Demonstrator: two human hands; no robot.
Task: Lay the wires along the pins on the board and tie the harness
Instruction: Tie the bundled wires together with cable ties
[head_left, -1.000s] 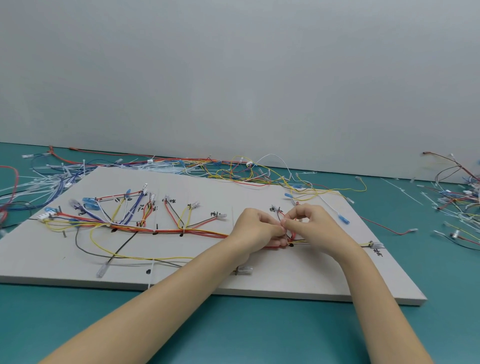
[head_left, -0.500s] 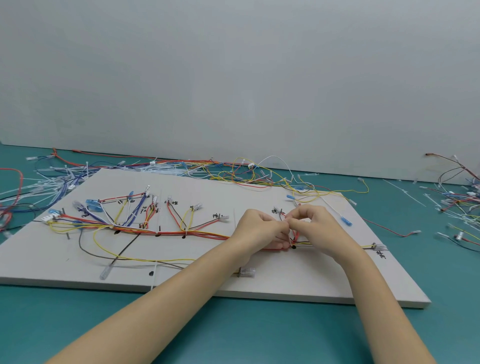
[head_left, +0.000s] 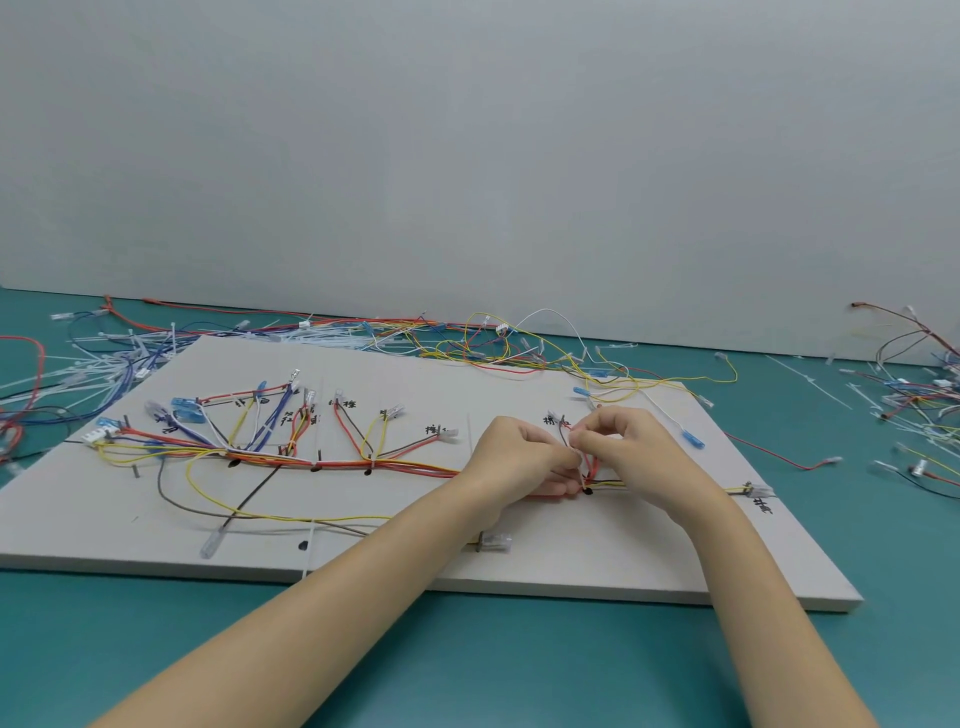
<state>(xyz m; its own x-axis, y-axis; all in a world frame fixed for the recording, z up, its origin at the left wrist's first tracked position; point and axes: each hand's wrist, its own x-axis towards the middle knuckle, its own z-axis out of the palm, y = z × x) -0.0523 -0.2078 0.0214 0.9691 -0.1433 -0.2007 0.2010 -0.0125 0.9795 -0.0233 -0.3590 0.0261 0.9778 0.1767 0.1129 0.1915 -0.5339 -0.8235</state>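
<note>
- Lying flat on the teal table (head_left: 467, 665), the white board (head_left: 597, 561) carried the harness (head_left: 363, 465) across its middle, the long axis running left to right from where I stood.
- Short branches fanned off the trunk toward the far edge, each ending in a small connector (head_left: 448, 433).
- A yellow wire (head_left: 291, 514) and a dark one looped loosely toward the near edge.
- The left hand (head_left: 511, 457) was curled, its fingertips pinched on a pale cable tie (head_left: 575, 457) at the red wires near the board's right part.
- The right hand (head_left: 623, 452) met it from the other side, thumb and forefinger closed on the same tie, the two hands touching.
- Beyond the right hand the trunk went on to a connector (head_left: 756, 489) near the right edge.
- Loose wires (head_left: 519, 348) and ties lay tangled behind the board and off to both sides.
</note>
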